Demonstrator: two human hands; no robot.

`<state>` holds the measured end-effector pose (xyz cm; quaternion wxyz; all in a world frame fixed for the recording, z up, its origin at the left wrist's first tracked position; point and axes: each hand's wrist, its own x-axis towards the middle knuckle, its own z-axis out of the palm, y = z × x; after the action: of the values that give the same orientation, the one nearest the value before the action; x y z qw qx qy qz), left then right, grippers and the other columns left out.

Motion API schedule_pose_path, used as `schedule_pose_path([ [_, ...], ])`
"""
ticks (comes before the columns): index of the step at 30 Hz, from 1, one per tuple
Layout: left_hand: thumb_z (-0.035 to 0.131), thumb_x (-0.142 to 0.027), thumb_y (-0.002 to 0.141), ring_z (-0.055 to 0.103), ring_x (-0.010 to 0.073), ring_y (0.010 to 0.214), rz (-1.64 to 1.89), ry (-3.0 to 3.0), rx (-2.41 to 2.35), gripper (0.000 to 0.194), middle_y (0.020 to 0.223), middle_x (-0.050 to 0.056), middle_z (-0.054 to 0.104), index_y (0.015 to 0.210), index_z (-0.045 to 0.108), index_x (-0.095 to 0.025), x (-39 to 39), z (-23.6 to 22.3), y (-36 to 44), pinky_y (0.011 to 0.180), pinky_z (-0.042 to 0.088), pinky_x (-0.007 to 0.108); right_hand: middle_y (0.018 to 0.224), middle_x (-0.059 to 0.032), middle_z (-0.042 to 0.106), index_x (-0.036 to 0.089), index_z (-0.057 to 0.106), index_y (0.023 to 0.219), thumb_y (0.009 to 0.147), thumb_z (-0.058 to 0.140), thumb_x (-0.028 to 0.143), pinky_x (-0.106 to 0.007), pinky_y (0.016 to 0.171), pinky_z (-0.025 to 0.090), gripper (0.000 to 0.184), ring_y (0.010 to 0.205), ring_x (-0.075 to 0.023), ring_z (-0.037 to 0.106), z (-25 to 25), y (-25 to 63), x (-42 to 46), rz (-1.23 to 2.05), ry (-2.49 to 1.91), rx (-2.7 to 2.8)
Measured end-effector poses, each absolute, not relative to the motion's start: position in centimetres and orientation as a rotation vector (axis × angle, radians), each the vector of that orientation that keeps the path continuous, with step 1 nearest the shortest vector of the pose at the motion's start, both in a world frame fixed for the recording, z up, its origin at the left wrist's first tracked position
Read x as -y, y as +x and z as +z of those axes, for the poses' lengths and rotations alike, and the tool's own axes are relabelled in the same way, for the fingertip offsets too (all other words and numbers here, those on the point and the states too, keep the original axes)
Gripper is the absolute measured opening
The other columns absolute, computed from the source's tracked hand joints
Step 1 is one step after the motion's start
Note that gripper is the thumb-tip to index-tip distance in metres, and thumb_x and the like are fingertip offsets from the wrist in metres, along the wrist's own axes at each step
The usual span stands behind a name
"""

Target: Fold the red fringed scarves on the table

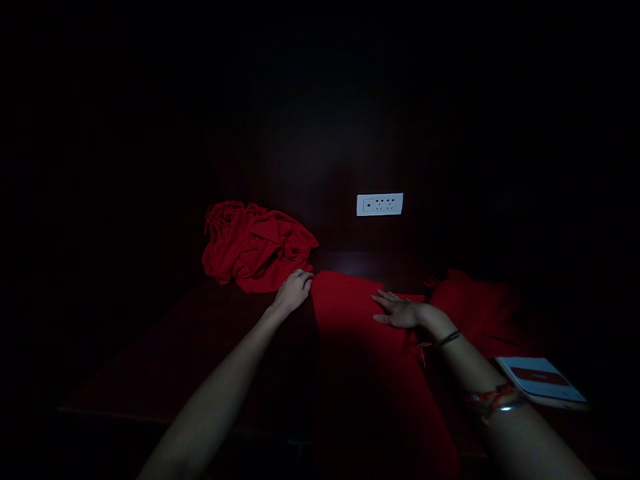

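A flat red scarf [350,320] lies lengthwise on the dark table, its near part hanging down over the front edge. At its far left corner, my left hand [294,292] has its fingers closed on the cloth's edge. My right hand [399,311] rests palm down on the right side of the scarf, fingers spread and holding nothing. A crumpled red scarf with fringes [260,247] is heaped beyond my left hand. More red cloth [470,303] lies in shadow to the right of my right wrist.
A white flat box or booklet with a red band [543,380] lies on the table [165,360] at the right, beside my right forearm. A white wall socket [379,205] is set in the dark back panel. The surroundings are very dark.
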<state>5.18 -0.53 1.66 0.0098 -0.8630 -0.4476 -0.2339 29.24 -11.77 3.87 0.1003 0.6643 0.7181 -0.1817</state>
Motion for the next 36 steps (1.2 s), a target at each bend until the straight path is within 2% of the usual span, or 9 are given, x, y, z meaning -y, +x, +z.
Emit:
schedule_pose_path([
  [3,0.037,-0.024,0.080,0.047,0.0141,0.097,-0.805,-2.660,1.666,0.029,0.103,0.005,0.054,0.104,0.051,-0.014,-0.7,1.5,5.2,0.084,0.034,0.022,0.135,-0.0104,0.001,0.013,0.009,0.130,0.074,0.027,0.057,-0.038,0.098,0.010,0.073,0.122,-0.0215,-0.002,3.8,29.4,11.9,-0.522,1.970,-2.177],
  [9,0.046,-0.027,0.074,0.056,0.0129,0.081,-0.669,-2.648,1.932,0.029,0.090,0.003,0.061,0.100,0.053,-0.017,-3.7,2.2,7.0,0.066,0.042,0.017,0.136,-0.0083,0.002,0.017,0.010,0.130,0.073,0.028,0.058,-0.042,0.097,0.010,0.073,0.122,-0.0233,0.000,3.7,29.1,11.8,-0.522,2.010,-2.147],
  [15,0.053,-0.020,0.064,0.055,0.0194,0.085,-0.514,-2.492,2.100,0.024,0.092,0.005,0.060,0.087,0.058,-0.020,-5.7,4.0,8.9,0.064,0.043,0.024,0.136,-0.0066,0.004,0.019,0.011,0.130,0.075,0.030,0.054,-0.042,0.097,0.012,0.068,0.122,-0.0231,0.002,3.5,29.3,11.7,-0.513,2.056,-2.100],
  [18,0.054,-0.020,0.063,0.055,0.0231,0.084,-0.439,-2.454,2.098,0.020,0.090,0.009,0.060,0.082,0.059,-0.018,-5.5,3.8,9.3,0.064,0.044,0.027,0.136,-0.0061,0.004,0.019,0.011,0.130,0.075,0.030,0.053,-0.043,0.096,0.014,0.067,0.122,-0.0238,0.002,3.8,29.0,11.8,-0.513,2.074,-2.067],
  [20,0.051,-0.020,0.067,0.054,0.0233,0.087,-0.438,-2.465,2.024,0.021,0.093,0.011,0.058,0.086,0.058,-0.016,-5.1,3.7,9.4,0.068,0.043,0.030,0.136,-0.0055,0.003,0.019,0.011,0.130,0.076,0.029,0.053,-0.044,0.096,0.014,0.066,0.122,-0.0241,0.002,4.0,28.8,12.0,-0.511,2.092,-2.038],
  [26,0.034,-0.025,0.081,0.040,0.0143,0.105,-0.593,-2.709,1.390,0.029,0.112,0.004,0.047,0.105,0.048,-0.019,-2.8,3.5,8.0,0.090,0.031,0.026,0.136,-0.0051,0.001,0.021,0.010,0.130,0.072,0.027,0.061,-0.049,0.093,0.013,0.072,0.121,-0.0266,0.001,3.6,28.6,12.0,-0.479,2.146,-2.020],
  [30,0.027,-0.032,0.084,0.030,0.0141,0.113,-0.726,-2.742,1.175,0.037,0.123,0.005,0.036,0.117,0.037,-0.018,0.5,2.0,5.9,0.094,0.024,0.029,0.136,-0.0043,-0.002,0.021,0.006,0.130,0.069,0.021,0.066,-0.050,0.094,0.010,0.077,0.121,-0.0268,-0.001,3.0,28.6,11.7,-0.487,2.173,-1.996],
  [34,0.023,-0.043,0.083,0.010,0.0153,0.122,-0.539,-2.907,1.161,0.051,0.134,0.004,0.016,0.128,0.016,-0.019,3.7,0.8,5.0,0.097,0.017,0.031,0.136,-0.0017,-0.003,0.023,0.005,0.130,0.069,0.016,0.067,-0.049,0.094,0.008,0.076,0.122,-0.0257,-0.002,2.7,28.6,11.5,-0.469,2.203,-1.955],
  [36,0.022,-0.047,0.082,0.005,0.0169,0.122,-0.337,-3.013,1.127,0.053,0.135,0.003,0.010,0.129,0.013,-0.023,4.2,0.6,5.3,0.097,0.015,0.035,0.136,-0.0014,-0.002,0.023,0.004,0.130,0.069,0.015,0.067,-0.050,0.094,0.008,0.076,0.121,-0.0260,-0.001,2.4,28.7,11.3,-0.451,2.212,-1.966],
])
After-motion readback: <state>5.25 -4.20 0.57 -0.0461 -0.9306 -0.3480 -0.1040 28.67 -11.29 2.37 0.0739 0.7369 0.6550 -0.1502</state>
